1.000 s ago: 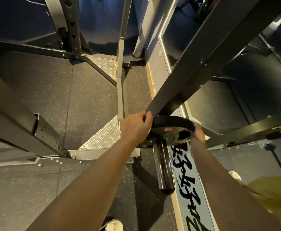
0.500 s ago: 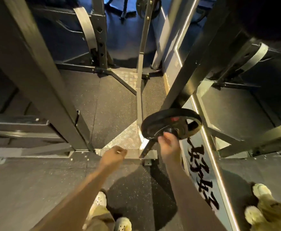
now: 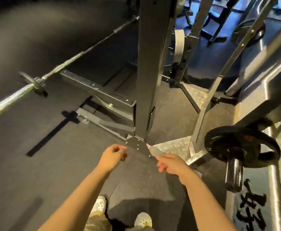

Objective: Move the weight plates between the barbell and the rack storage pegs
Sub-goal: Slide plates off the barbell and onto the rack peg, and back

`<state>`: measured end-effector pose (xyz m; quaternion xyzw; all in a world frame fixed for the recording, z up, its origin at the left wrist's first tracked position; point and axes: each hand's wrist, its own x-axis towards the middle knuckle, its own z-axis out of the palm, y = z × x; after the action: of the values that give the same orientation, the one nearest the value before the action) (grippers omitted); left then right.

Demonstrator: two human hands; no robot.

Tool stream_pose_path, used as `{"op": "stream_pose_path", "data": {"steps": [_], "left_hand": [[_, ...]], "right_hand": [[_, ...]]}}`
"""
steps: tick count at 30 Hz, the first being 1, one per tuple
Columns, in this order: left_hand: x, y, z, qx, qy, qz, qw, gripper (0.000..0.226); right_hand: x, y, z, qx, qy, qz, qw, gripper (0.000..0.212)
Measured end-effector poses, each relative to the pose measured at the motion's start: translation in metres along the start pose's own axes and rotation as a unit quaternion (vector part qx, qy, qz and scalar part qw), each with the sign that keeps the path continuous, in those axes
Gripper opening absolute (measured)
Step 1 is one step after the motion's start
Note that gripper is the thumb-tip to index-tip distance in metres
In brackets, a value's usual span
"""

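Plate [image 3: 242,147] on peg [image 3: 234,173], lower right | barbell [image 3: 36,82] upper left (small plate, blurred, on it) | left hand [image 3: 113,156] and right hand [image 3: 171,164] loosely curled, empty, low centre | next: grip plate rim two-handed, slide straight along the sleeve.

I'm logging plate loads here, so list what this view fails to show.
- Weight plate on the storage peg, head view: its red marking is too small and blurred to read.
- Barbell, head view: the left frame edge cuts off its near end; motion blur smears the collar.
- Far plate, head view: a slanted rack post crosses it.
- Left hand: fingers loosely curled, blurred; nothing seen in its grip.
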<state>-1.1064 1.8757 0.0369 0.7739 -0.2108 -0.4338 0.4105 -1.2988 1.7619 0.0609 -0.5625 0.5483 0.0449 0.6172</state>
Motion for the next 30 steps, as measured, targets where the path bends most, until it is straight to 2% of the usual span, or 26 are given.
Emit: {"op": "stream_pose_path", "data": {"steps": [2, 5, 9, 13, 18, 20, 23, 30], "left_hand": [[-0.004, -0.012, -0.024, -0.014, -0.001, -0.029, 0.999, 0.011], [-0.009, -0.03, -0.064, -0.028, 0.0, -0.048, 0.998, 0.014], [-0.015, -0.067, -0.15, -0.065, 0.024, -0.078, 0.994, 0.013], [-0.012, -0.11, -0.261, -0.083, 0.075, -0.113, 0.987, 0.014], [0.005, -0.16, -0.391, -0.104, 0.156, -0.143, 0.972, 0.014], [0.013, -0.168, -0.426, -0.105, 0.166, -0.144, 0.97, 0.015], [0.029, -0.168, -0.467, -0.105, 0.166, -0.142, 0.97, 0.016], [0.082, -0.15, -0.528, -0.083, 0.138, -0.111, 0.981, 0.015]], "right_hand": [[0.002, -0.013, 0.023, -0.061, -0.022, -0.001, 0.998, 0.027], [0.011, -0.034, 0.067, -0.092, -0.047, -0.003, 0.995, 0.028], [0.031, -0.073, 0.152, -0.161, -0.072, -0.003, 0.984, 0.027], [0.05, -0.12, 0.255, -0.161, -0.068, -0.013, 0.984, 0.025], [0.076, -0.174, 0.379, -0.205, -0.123, -0.012, 0.971, 0.033], [0.082, -0.192, 0.414, -0.221, -0.133, -0.012, 0.966, 0.032], [0.094, -0.221, 0.453, -0.227, -0.139, -0.019, 0.964, 0.022], [0.15, -0.304, 0.506, -0.223, -0.109, -0.058, 0.967, 0.02]]}}
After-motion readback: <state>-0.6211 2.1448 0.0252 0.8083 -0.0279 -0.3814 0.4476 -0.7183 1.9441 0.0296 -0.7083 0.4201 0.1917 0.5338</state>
